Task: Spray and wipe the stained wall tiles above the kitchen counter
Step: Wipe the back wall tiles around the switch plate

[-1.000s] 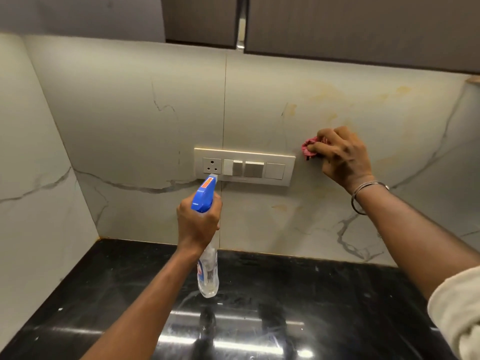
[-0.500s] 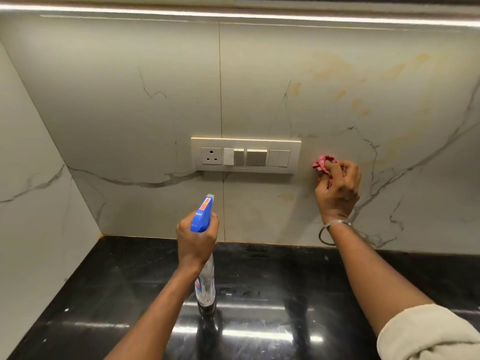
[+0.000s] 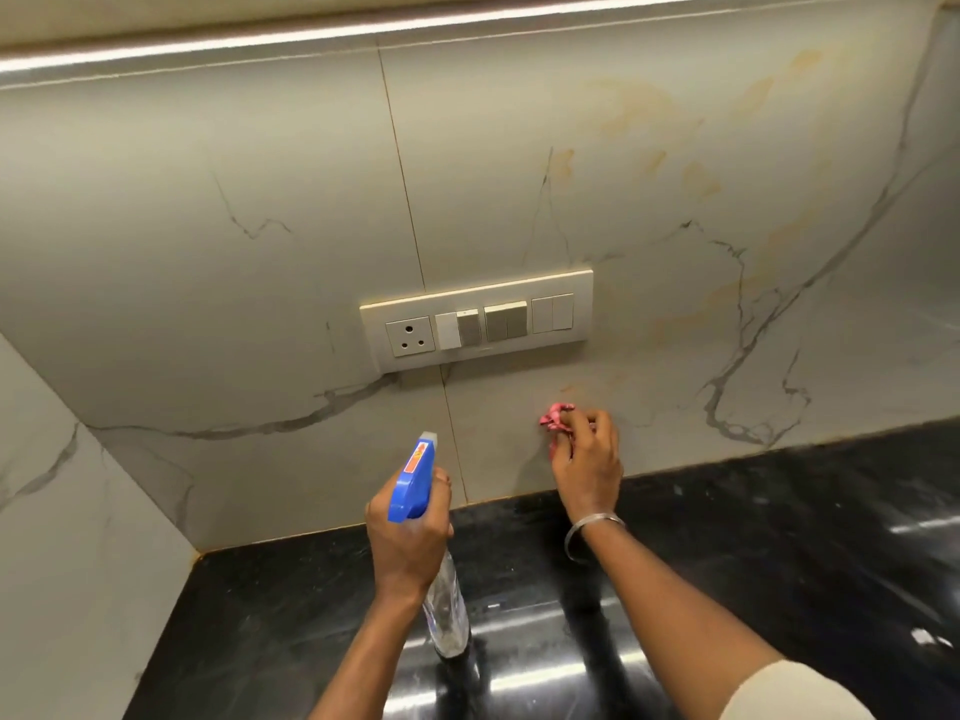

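Moved: right hand (image 3: 587, 459), pinching the pink cloth (image 3: 555, 418), went down from beside the switch panel (image 3: 478, 319) to below it.
Left hand (image 3: 410, 532): grips spray bottle (image 3: 447, 605), below the panel.
Stained wall tiles (image 3: 675, 200): above-right of the panel.

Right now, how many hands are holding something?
2. The left hand grips the spray bottle over the counter; the right hand holds the pink cloth at the wall tile below the switch panel. None seems hidden.
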